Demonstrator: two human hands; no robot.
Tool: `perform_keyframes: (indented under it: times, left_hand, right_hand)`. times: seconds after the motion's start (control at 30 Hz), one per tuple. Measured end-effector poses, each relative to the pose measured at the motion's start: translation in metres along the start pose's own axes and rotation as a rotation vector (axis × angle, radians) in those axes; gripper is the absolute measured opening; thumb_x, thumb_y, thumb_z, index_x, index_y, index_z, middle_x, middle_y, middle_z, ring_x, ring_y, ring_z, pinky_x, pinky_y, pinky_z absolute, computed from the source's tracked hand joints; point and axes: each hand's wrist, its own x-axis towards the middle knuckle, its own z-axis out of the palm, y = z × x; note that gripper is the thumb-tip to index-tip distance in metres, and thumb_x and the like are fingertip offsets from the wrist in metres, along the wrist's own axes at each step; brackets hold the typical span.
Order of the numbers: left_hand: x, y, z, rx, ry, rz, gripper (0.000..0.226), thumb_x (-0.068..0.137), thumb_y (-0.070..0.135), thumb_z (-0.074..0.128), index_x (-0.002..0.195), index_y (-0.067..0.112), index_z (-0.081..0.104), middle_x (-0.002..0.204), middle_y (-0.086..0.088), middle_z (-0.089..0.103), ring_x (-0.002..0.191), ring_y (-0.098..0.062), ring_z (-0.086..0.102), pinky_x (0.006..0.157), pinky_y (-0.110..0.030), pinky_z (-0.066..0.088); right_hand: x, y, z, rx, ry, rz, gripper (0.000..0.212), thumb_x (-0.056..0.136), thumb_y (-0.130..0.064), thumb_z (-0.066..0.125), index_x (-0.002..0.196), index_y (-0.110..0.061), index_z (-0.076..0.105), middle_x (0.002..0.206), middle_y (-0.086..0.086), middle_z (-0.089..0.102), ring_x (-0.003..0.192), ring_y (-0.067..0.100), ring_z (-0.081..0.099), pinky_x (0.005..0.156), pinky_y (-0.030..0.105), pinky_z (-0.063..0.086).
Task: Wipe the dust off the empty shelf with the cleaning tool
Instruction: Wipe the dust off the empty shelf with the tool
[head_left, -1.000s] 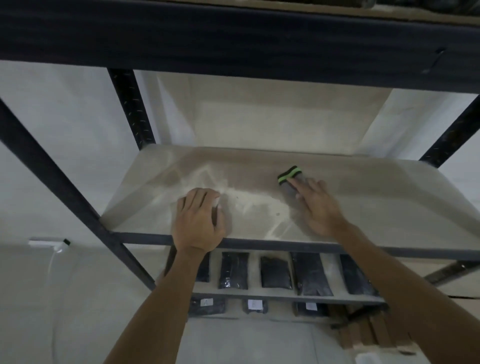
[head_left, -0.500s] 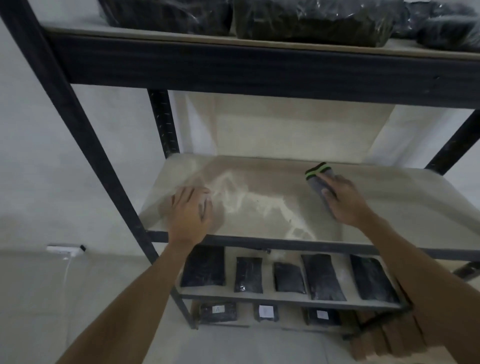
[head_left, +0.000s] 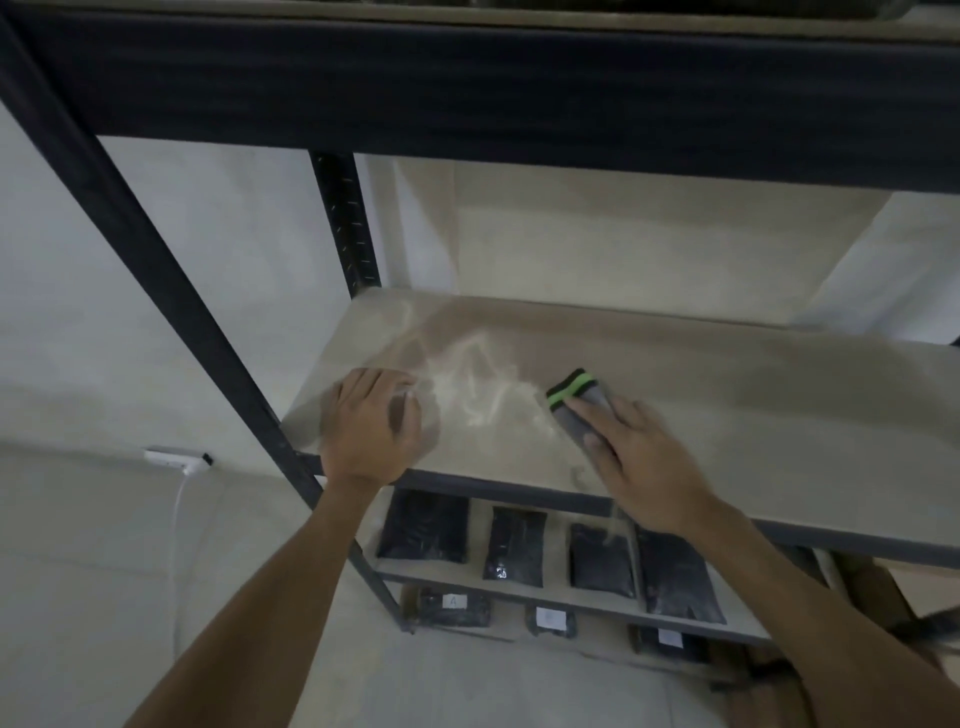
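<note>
Dust (head_left: 470, 387) lies streaked between 2 hands. Right hand (head_left: 641, 457) presses cleaning tool (head_left: 579, 408) flat, fingers straight, on shelf (head_left: 779, 415); left hand (head_left: 371, 428) rests released beside. Risk: wiping toward left hand smears residue, or spills dust onto packets (head_left: 514, 545) below.

Pale wall (head_left: 218, 260), white power strip (head_left: 174, 458), dim light.

Head camera looks down, close over shelf (head_left: 727, 395).

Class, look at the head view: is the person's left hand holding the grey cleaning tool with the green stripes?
No: the left hand rests on the shelf holding nothing, while the right hand presses the cleaning tool.
</note>
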Motion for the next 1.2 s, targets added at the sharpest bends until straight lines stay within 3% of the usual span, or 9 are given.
perform_keyframes:
  times: [0.2, 0.33, 0.5, 0.67, 0.77, 0.9, 0.97, 1.07, 1.2]
  left_hand:
    - [0.0, 0.001, -0.001, -0.031, 0.015, -0.018, 0.024, 0.092, 0.031, 0.05, 0.102, 0.018, 0.067, 0.105, 0.002, 0.07, 0.102, -0.024, 0.06, 0.093, -0.044, 0.048]
    - [0.0, 0.0, 0.001, -0.024, 0.024, -0.01, 0.021, 0.092, 0.029, 0.053, 0.102, 0.018, 0.067, 0.104, 0.001, 0.069, 0.102, -0.024, 0.06, 0.092, -0.044, 0.048]
    - [0.0, 0.0, 0.001, -0.005, 0.011, -0.021, 0.019, 0.09, 0.027, 0.055, 0.103, 0.018, 0.066, 0.105, 0.001, 0.069, 0.103, -0.023, 0.06, 0.092, -0.042, 0.048]
    - [0.001, 0.002, -0.002, -0.01, -0.013, -0.05, 0.024, 0.089, 0.03, 0.051, 0.104, 0.018, 0.065, 0.106, 0.0, 0.068, 0.105, -0.023, 0.058, 0.094, -0.042, 0.047]
    - [0.001, 0.003, -0.003, -0.01, -0.012, -0.058, 0.024, 0.089, 0.03, 0.051, 0.103, 0.018, 0.065, 0.106, 0.0, 0.068, 0.105, -0.024, 0.058, 0.094, -0.042, 0.047]
    - [0.001, 0.003, -0.003, -0.013, -0.011, -0.054, 0.024, 0.088, 0.03, 0.051, 0.103, 0.018, 0.065, 0.106, -0.001, 0.069, 0.104, -0.025, 0.058, 0.094, -0.042, 0.047]
    - [0.0, 0.002, -0.003, -0.02, 0.006, -0.041, 0.024, 0.088, 0.03, 0.051, 0.102, 0.017, 0.065, 0.105, -0.001, 0.069, 0.103, -0.025, 0.059, 0.093, -0.043, 0.047]
    - [0.0, 0.003, -0.002, -0.038, 0.017, -0.032, 0.025, 0.087, 0.029, 0.051, 0.101, 0.015, 0.066, 0.104, -0.003, 0.07, 0.101, -0.028, 0.059, 0.092, -0.044, 0.048]
    - [-0.002, 0.004, -0.003, -0.049, 0.033, -0.01, 0.024, 0.085, 0.026, 0.053, 0.101, 0.014, 0.066, 0.103, -0.005, 0.07, 0.099, -0.031, 0.06, 0.089, -0.044, 0.046]
  right_hand:
    - [0.051, 0.051, -0.016, 0.083, 0.094, 0.036, 0.056, 0.1, -0.049, 0.023, 0.147, -0.028, 0.044, 0.122, 0.016, 0.057, 0.106, 0.037, 0.054, 0.09, 0.049, 0.049]
    - [0.077, 0.061, -0.002, -0.033, 0.057, 0.19, 0.061, 0.098, -0.049, 0.019, 0.149, -0.026, 0.043, 0.132, 0.017, 0.051, 0.116, 0.039, 0.048, 0.097, 0.048, 0.045]
    - [0.047, 0.02, 0.011, -0.063, 0.06, -0.005, 0.052, 0.104, -0.038, 0.024, 0.151, -0.024, 0.041, 0.138, 0.018, 0.053, 0.11, 0.037, 0.051, 0.095, 0.048, 0.046]
    - [0.009, -0.036, 0.014, 0.122, -0.039, -0.145, 0.052, 0.105, -0.042, 0.021, 0.155, -0.031, 0.031, 0.15, 0.006, 0.041, 0.112, 0.02, 0.044, 0.098, 0.041, 0.043]
    - [0.013, -0.01, -0.003, 0.275, 0.024, -0.084, 0.051, 0.104, -0.046, 0.028, 0.151, -0.031, 0.041, 0.147, 0.009, 0.049, 0.123, 0.028, 0.053, 0.104, 0.042, 0.044]
    - [0.015, 0.067, -0.03, 0.087, 0.14, 0.146, 0.063, 0.104, -0.052, 0.023, 0.145, -0.013, 0.051, 0.128, 0.025, 0.06, 0.11, 0.044, 0.057, 0.095, 0.048, 0.047]
    - [0.004, 0.082, -0.028, -0.002, 0.122, 0.222, 0.065, 0.101, -0.05, 0.021, 0.146, -0.012, 0.049, 0.132, 0.026, 0.055, 0.112, 0.046, 0.053, 0.094, 0.048, 0.044]
    - [-0.009, 0.067, -0.012, -0.037, 0.114, 0.216, 0.068, 0.103, -0.053, 0.015, 0.146, -0.012, 0.049, 0.134, 0.027, 0.054, 0.11, 0.046, 0.052, 0.093, 0.049, 0.046]
    - [-0.031, 0.012, 0.001, -0.088, 0.149, 0.175, 0.054, 0.105, -0.035, 0.021, 0.148, -0.012, 0.045, 0.135, 0.021, 0.054, 0.104, 0.034, 0.05, 0.091, 0.045, 0.047]
